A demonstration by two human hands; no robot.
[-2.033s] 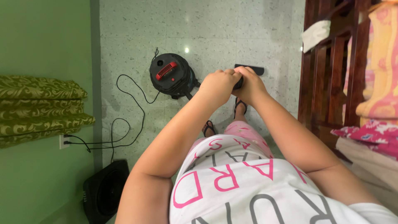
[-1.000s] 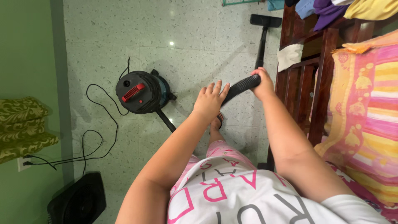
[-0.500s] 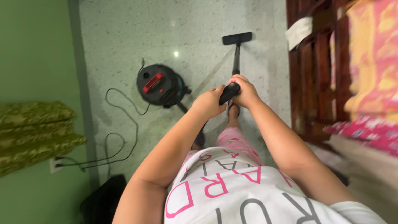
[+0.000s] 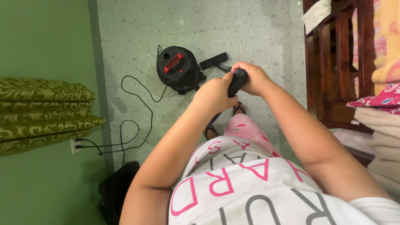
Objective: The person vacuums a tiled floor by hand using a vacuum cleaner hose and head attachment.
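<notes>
Both my hands grip the black ribbed vacuum hose (image 4: 237, 81) in front of my chest. My left hand (image 4: 214, 95) holds its lower part and my right hand (image 4: 255, 77) wraps its upper end. The floor nozzle (image 4: 213, 61) lies on the speckled tiles just beyond my hands, close to the round black canister vacuum (image 4: 178, 69) with a red handle. My feet in sandals show below the hands.
The black power cord (image 4: 137, 104) loops over the floor to a wall socket (image 4: 76, 145) on the green wall. Folded green patterned cushions (image 4: 46, 114) are at left, a black fan (image 4: 114, 193) at bottom left, and a dark wooden bed frame (image 4: 333, 62) with bedding at right.
The nozzle has come back from its far reach to beside the canister. My hands stayed on the hose, and my view swung left, away from the bed.
</notes>
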